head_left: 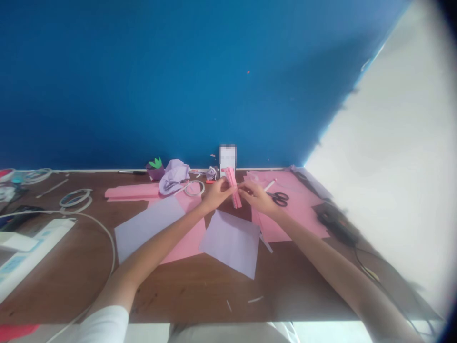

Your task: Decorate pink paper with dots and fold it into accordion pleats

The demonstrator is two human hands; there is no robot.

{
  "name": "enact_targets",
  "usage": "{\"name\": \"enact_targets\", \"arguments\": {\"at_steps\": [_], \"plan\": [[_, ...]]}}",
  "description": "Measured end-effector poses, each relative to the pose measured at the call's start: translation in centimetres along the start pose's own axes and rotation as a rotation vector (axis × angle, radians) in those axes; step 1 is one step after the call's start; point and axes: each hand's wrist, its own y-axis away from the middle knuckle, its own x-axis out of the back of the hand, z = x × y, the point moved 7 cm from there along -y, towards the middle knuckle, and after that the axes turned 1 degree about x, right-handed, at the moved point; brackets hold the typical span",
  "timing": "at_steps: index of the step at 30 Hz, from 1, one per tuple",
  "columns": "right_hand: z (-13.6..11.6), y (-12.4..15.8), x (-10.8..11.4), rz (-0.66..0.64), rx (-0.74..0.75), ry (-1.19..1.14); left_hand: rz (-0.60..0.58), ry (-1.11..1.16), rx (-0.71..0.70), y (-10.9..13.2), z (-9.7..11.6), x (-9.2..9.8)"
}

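A narrow folded strip of pink paper (pixel 233 188) is held up above the brown table (pixel 200 286). My left hand (pixel 216 194) pinches its left side with the fingers closed. On the strip's right side my right hand (pixel 257 196) also grips it with closed fingers. Under my arms lie two lilac sheets (pixel 232 243) and pink sheets (pixel 187 240). Black scissors (pixel 279 197) rest on pink paper just right of my right hand.
A roll of tape (pixel 194 188), a crumpled lilac paper shape (pixel 173 175) and a small purple pot with green leaves (pixel 155 169) stand near the blue wall. A white power strip (pixel 26 255) and cable lie at left. A black device (pixel 335 221) lies at right.
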Motion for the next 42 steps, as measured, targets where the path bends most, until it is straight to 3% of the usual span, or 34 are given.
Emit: {"name": "enact_targets", "arguments": {"at_steps": [6,9,13,21,29,42], "plan": [[1.7,0.6,-1.7,-0.043,-0.009,-0.003,0.020,0.141,0.178,-0.1,-3.4,0.3],[2.0,1.2,-2.7,-0.072,0.007,0.016,-0.016,0.166,0.178,0.2,-4.5,-0.1],[2.0,1.7,-3.4,-0.074,0.053,0.089,-0.068,0.065,0.086,0.5,-4.5,-0.6],[1.3,2.0,-3.3,-0.009,0.110,0.184,-0.060,-0.106,0.009,0.7,-2.9,-0.7],[2.2,1.9,-2.3,0.089,0.006,0.072,-0.221,-0.133,0.134,1.5,-4.1,-2.0],[1.4,2.3,-2.1,0.093,0.037,0.116,-0.119,0.015,0.116,0.8,-3.9,-0.9]]}}
